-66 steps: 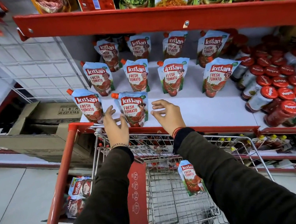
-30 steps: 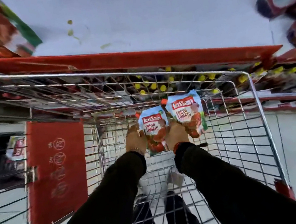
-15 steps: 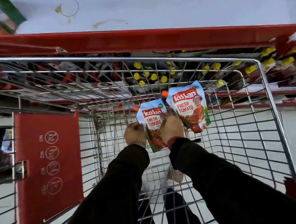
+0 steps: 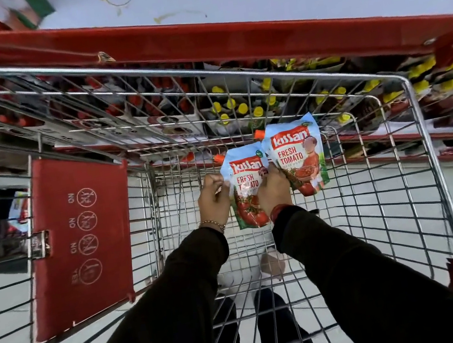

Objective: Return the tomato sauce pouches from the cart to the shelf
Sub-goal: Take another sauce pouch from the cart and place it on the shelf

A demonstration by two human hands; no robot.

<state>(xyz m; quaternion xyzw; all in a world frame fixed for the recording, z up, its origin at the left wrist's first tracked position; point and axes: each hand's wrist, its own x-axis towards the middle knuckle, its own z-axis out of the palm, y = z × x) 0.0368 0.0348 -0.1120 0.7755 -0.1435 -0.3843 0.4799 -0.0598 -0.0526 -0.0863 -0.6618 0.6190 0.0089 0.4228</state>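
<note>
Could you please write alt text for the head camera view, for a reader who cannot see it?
Two hands, left hand and right hand, each hold a tomato sauce pouch, left pouch and right pouch, inside a wire cart; the red-edged shelf lies beyond.

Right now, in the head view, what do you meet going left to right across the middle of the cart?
Red flap → left hand → left pouch → right hand → right pouch → cart's right rim.

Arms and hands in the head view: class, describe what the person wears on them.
Both arms are in long, dark sleeves. The left hand has a thin beaded bracelet at its wrist; the right hand has a red band at the cuff.
</note>
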